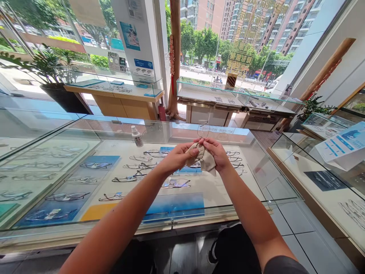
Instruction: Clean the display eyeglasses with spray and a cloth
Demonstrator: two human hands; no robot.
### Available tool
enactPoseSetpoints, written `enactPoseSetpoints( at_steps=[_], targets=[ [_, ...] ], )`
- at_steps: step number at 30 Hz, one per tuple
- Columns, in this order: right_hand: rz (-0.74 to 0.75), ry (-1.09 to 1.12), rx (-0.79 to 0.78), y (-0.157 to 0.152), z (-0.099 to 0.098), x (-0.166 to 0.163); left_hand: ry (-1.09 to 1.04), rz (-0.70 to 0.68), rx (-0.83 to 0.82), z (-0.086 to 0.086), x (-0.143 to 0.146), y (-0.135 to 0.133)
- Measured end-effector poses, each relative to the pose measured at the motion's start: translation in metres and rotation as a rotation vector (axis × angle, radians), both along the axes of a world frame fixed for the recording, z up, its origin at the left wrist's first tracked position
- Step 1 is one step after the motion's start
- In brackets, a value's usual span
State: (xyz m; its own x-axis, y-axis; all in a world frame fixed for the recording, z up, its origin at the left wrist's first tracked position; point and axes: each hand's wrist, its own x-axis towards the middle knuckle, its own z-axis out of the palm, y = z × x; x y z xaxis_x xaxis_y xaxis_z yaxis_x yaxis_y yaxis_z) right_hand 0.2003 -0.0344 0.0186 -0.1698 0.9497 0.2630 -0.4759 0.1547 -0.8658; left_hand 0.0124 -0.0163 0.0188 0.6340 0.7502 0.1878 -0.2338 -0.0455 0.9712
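Above the glass display case, both hands are close together around a pair of thin-framed eyeglasses and a beige cleaning cloth. My left hand is closed on the cloth, its thumb pressing on a fold. The fingers of my right hand pinch the glasses, with the cloth hanging down beside the palm. One lens sticks up past the fingertips; the rest of the glasses is hidden by fingers and cloth. A small white spray bottle stands on the glass top, to the left of my hands.
Several rows of eyeglasses lie inside the glass display case under my arms. Another glass case stands at the right, with a white box-shaped sign on it. Further cases line the window.
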Motion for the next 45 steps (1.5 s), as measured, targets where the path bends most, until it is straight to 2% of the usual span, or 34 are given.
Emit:
enactPoseSetpoints(
  at_steps=[3, 11, 20, 26, 29, 34, 37, 41, 45],
  targets=[
    [0.004, 0.016, -0.022, 0.0, 0.0, 0.003, 0.009, -0.057, -0.003, 0.002, -0.003, -0.001],
    [0.026, 0.005, -0.032, -0.001, 0.003, 0.007, 0.05, -0.094, 0.072, 0.008, -0.005, -0.002],
    [-0.02, -0.014, -0.028, -0.002, 0.002, 0.003, -0.026, 0.026, 0.045, -0.004, 0.008, -0.001],
    [-0.04, 0.003, -0.027, -0.002, 0.001, 0.001, 0.027, 0.02, 0.065, -0.008, 0.01, -0.003],
    [-0.038, -0.009, -0.02, -0.003, 0.0, -0.004, 0.031, 0.089, 0.097, -0.006, 0.01, -0.004],
    [-0.034, -0.027, 0.005, -0.006, -0.001, -0.013, 0.019, 0.289, 0.246, -0.006, 0.012, -0.004],
    [-0.031, -0.048, 0.023, -0.006, 0.0, -0.014, -0.004, 0.326, 0.223, -0.009, 0.016, -0.005],
    [-0.071, -0.076, 0.063, -0.003, 0.001, -0.011, -0.039, 0.302, 0.18, -0.011, 0.018, -0.005],
    [-0.119, -0.044, 0.033, 0.001, -0.001, -0.006, -0.009, 0.2, 0.181, -0.01, 0.012, -0.003]
  ],
)
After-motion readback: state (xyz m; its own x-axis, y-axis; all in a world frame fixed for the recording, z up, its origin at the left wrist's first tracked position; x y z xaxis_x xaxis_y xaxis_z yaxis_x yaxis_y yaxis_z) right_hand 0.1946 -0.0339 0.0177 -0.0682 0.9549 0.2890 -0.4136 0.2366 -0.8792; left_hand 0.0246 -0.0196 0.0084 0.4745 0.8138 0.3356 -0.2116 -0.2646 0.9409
